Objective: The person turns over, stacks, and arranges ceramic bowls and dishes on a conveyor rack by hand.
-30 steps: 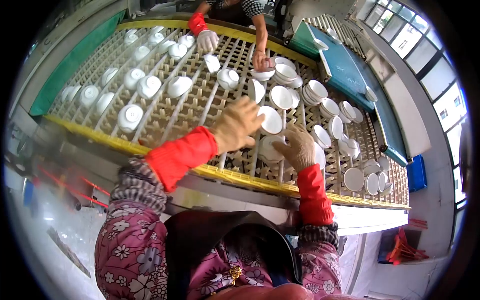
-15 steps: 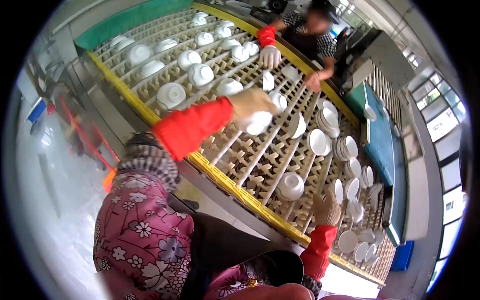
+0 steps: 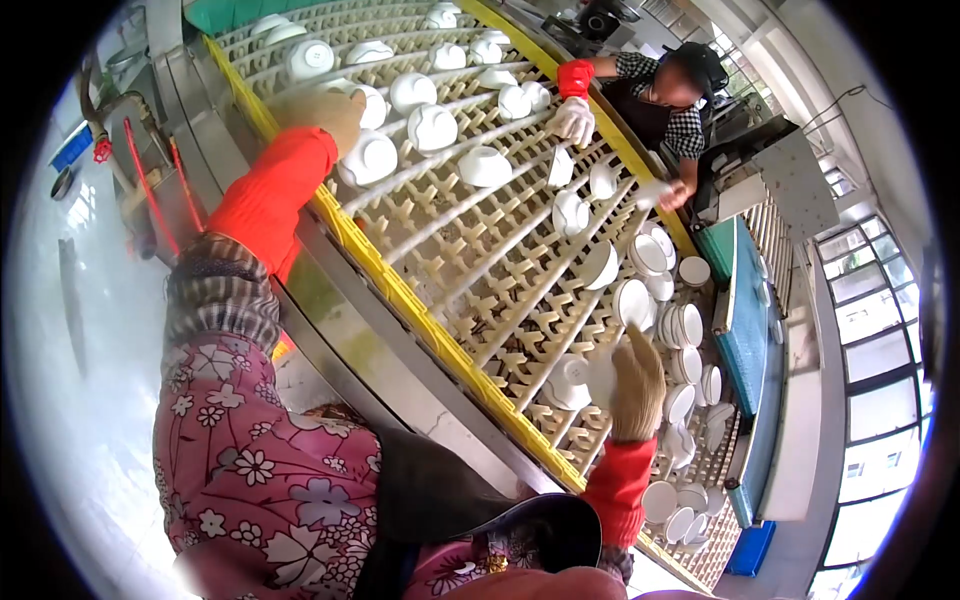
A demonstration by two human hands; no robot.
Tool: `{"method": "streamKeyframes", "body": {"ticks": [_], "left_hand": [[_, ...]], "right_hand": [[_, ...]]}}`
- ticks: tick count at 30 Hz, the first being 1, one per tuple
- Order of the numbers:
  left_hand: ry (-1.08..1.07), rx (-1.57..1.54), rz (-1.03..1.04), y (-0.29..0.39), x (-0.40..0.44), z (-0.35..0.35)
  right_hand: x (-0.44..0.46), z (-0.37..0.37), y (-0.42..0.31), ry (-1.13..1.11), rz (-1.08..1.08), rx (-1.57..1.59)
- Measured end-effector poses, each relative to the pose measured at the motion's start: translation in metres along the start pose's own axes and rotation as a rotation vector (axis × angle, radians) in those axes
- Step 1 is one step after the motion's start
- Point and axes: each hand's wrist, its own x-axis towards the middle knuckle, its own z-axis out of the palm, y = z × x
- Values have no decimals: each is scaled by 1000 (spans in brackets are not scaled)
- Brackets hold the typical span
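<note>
My left hand [image 3: 325, 118], in a tan glove with a red cuff, reaches over the belt's near edge at the upper left, blurred, its fingers at a white bowl [image 3: 370, 106]. Just below it lies an upturned white bowl [image 3: 370, 158]. My right hand [image 3: 635, 385], gloved the same way, is over the right part of the pegged belt [image 3: 470, 250]. A blurred white bowl [image 3: 603, 375] is at its fingers, beside an upturned bowl [image 3: 568, 382]. Whether either hand grips its bowl is unclear.
Across the belt a co-worker [image 3: 650, 105] has one gloved hand on the far side and a bare hand near a blurred white item. Stacked bowls [image 3: 680, 326] stand at the right. A yellow rail [image 3: 400, 300] edges the belt; a blue conveyor [image 3: 750, 320] runs beyond.
The view has turned rightward. My left hand has moved from the middle bowls to those at the upper left. My right hand has moved beside the upturned bowl near the front rail.
</note>
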Motion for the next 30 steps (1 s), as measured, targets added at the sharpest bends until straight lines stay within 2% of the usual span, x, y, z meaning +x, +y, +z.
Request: {"method": "streamKeyframes", "body": {"ticks": [1,5,9,10,12,13,15,16,17,18,19,20,23,25,26,27,28,29,30], "left_hand": [[44,-15,1,6,-5,0],[82,-40,23,4,8,30],[170,-110,55,-11,-1,37],[187,-131,53,-13,1,40],[203,-154,55,-15,5,45],[204,-154,69,-13,8,42],[184,-147,98,-3,4,19],[174,-141,125,8,0,10],[316,-204,228,16,-2,13],[285,-195,284,29,-4,6],[346,-165,383,41,-5,14],[415,-126,473,51,-5,20],[176,-535,495,125,-53,-38],[243,-705,579,190,-59,-2],[-13,-797,442,225,-83,-39],[-96,-884,515,255,-84,-31],[-294,-991,437,292,-87,-35],[-266,-1041,466,332,-83,-19],[-380,-1140,424,357,-86,-28]], "right_hand": [[27,-1,-13,40,-192,-95],[121,27,-87,311,-196,173],[121,73,-67,176,-268,356],[111,77,-63,138,-222,425],[80,53,-75,85,96,586],[63,42,-72,86,190,596],[18,46,-25,233,-20,317],[-8,43,-3,258,31,251],[-33,38,28,223,253,203],[-61,33,58,164,513,144],[-79,25,74,135,623,42],[-87,9,70,203,532,-102],[-119,9,99,166,514,-269],[-135,24,131,90,582,-190],[-141,31,142,53,611,-153],[-145,37,146,43,615,-172],[-148,42,150,33,618,-192],[-149,45,150,1,616,-232],[-147,47,150,-30,611,-274]]}}
